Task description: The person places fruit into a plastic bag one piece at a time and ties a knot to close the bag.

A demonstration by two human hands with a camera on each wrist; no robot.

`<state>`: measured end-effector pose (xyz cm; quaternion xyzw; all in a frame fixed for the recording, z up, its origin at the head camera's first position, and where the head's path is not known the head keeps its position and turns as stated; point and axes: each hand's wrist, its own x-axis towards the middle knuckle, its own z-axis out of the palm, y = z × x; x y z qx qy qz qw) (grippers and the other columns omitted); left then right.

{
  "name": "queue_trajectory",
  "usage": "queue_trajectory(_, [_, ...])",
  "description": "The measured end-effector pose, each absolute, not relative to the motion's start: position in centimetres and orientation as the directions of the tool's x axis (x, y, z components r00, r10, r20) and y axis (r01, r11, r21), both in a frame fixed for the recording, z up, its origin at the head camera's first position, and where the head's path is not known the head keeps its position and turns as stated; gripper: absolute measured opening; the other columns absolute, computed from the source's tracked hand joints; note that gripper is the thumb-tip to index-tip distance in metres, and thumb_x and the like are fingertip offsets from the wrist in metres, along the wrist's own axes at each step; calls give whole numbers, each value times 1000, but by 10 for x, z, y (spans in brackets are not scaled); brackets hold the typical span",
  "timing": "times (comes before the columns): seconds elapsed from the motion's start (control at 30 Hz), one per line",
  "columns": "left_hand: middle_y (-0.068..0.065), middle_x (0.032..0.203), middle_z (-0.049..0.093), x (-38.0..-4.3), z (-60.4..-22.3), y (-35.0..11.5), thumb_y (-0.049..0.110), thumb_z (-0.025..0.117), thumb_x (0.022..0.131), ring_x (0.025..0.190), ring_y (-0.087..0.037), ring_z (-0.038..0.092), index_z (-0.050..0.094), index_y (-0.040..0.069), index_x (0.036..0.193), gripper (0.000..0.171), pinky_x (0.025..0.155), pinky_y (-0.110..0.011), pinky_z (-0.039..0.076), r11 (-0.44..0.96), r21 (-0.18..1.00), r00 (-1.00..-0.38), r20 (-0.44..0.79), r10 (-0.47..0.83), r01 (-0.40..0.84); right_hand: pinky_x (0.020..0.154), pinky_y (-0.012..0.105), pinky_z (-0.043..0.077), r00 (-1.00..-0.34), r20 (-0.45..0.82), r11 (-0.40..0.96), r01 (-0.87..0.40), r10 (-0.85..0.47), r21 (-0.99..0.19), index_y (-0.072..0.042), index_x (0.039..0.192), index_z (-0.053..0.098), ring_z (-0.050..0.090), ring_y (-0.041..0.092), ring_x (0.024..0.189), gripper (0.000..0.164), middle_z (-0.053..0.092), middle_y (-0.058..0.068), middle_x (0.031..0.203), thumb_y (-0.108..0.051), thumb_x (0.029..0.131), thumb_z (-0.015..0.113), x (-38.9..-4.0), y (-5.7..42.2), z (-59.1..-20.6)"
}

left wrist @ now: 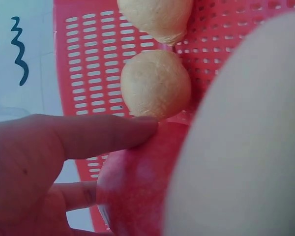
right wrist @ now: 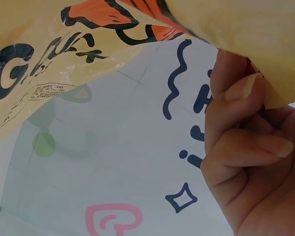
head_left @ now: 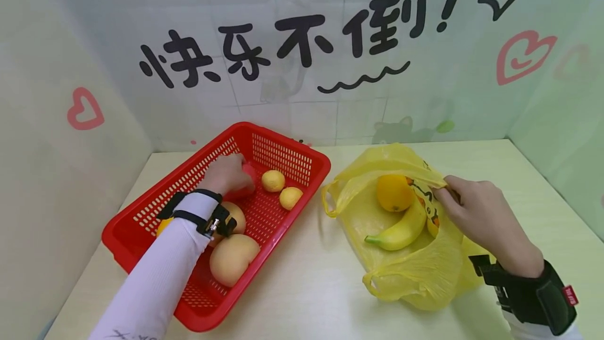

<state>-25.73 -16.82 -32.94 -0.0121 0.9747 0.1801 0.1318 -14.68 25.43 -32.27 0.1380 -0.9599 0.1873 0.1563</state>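
1. Left hand (head_left: 224, 174) grips red fruit (left wrist: 137, 182), inside red basket (head_left: 285, 143).
2. Right hand (head_left: 486, 214) pinches edge of yellow bag (head_left: 424, 277).
3. Looks done: orange (head_left: 394, 193), banana (head_left: 401, 230) in bag.
4. Looks left: red fruit, two small yellow fruits (head_left: 290, 198), pale round fruits (head_left: 234, 259), mostly hidden yellow item (head_left: 162, 226).

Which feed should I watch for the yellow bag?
The head view: it shows the yellow bag with its mouth open, an orange fruit and banana inside, the right hand gripping its rim. The right wrist view shows only part, close up; the left wrist view, none.
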Motion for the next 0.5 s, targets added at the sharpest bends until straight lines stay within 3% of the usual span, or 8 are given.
queue_trajectory(0.5, [-17, 128, 57, -242, -281, -142, 26, 73, 82, 116, -35, 53, 49, 7, 135, 61, 88, -51, 55, 852, 513, -990, -19, 137, 108, 46, 22, 22, -909, 361, 884, -334, -210, -326, -14, 67, 46, 23, 5, 45, 33, 28, -7, 55, -17, 99, 56, -147, 252, -324])
